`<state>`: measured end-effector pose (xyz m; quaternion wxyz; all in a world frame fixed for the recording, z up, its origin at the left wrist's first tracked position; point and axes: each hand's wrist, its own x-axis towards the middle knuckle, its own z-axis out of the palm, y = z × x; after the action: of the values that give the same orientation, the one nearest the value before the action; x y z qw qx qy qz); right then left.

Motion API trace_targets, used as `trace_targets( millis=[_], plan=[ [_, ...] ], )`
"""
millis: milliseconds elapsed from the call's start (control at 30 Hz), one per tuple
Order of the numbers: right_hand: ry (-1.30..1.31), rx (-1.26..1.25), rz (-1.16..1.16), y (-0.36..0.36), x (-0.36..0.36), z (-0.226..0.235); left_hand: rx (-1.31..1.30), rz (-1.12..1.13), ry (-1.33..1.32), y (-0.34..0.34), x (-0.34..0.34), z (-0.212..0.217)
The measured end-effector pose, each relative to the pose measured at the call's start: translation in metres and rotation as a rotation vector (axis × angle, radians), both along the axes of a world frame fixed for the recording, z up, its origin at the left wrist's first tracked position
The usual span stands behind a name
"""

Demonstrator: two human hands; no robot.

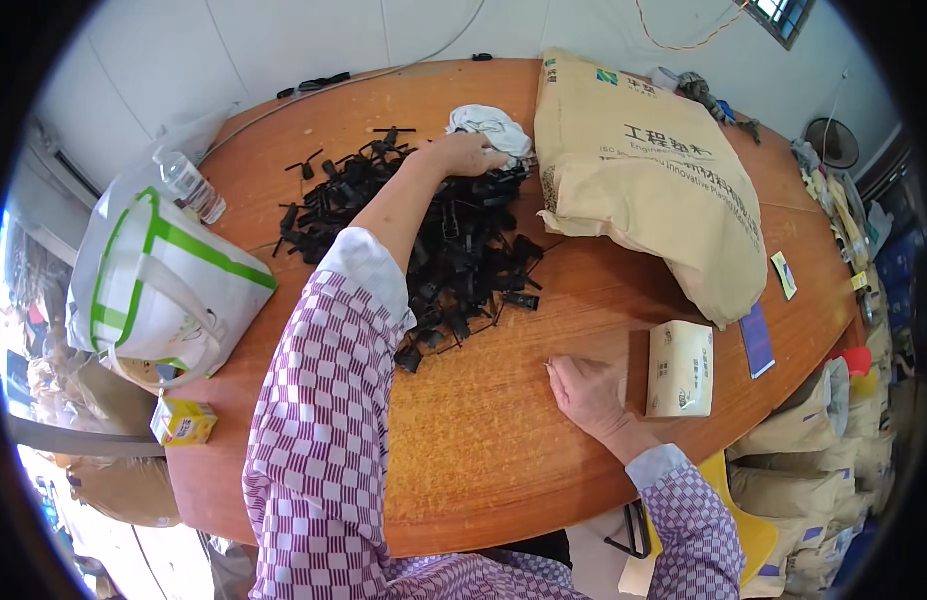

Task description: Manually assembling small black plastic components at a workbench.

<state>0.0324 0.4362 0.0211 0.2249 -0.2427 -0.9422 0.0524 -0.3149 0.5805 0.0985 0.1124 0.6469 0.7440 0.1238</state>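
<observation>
On the table (453, 450), black parts (461, 265) lie beside left fingers (479, 158).

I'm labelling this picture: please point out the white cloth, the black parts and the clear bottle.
White cloth (493, 124), head view: its crumpled top.
Black parts (457, 228), head view: middle of the pile.
Clear bottle (191, 187), head view: its side.

The sleeves (318, 400) were checkered in purple and white. The small parts (453, 228) were coloured black, the cloth (491, 124) white, the sack (623, 190) tan. The tote bag (223, 288) was edged in green on white; the table (473, 450) was toned orange-brown.
</observation>
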Motion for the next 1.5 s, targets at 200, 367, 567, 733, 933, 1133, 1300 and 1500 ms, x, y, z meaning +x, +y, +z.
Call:
trace_targets(
  millis=[200, 367, 567, 733, 933, 1133, 1300, 1500],
  plan=[
    [0.033, 0.025, 0.012, 0.002, -0.004, 0.004, -0.014, -0.191, -0.055, -0.033, 0.001, -0.009],
    [0.011, 0.003, 0.017, 0.002, -0.003, 0.002, -0.104, -0.091, 0.055, -0.108, 0.037, -0.008],
    [0.002, -0.02, -0.005, 0.002, -0.003, 0.008, -0.182, -0.272, -0.002, -0.137, 0.038, 0.04],
    [0.015, -0.086, 0.011, 0.002, -0.005, 0.012, 0.24, 0.023, -0.151, -0.042, -0.027, 0.01],
    [-0.031, -0.121, 0.051, 0.002, -0.01, 0.016, 0.211, 0.361, -0.102, 0.036, -0.064, -0.065],
    [-0.057, -0.138, 0.069, 0.008, -0.003, 0.017, 0.164, 0.371, -0.009, 0.031, -0.05, -0.063],
    [-0.051, -0.094, 0.044, 0.006, -0.008, 0.018, -0.029, 0.337, 0.022, 0.002, -0.07, -0.055],
    [-0.048, -0.121, 0.036, 0.008, -0.005, 0.019, -0.365, -0.398, 0.008, -0.021, -0.063, -0.036]
  ],
)
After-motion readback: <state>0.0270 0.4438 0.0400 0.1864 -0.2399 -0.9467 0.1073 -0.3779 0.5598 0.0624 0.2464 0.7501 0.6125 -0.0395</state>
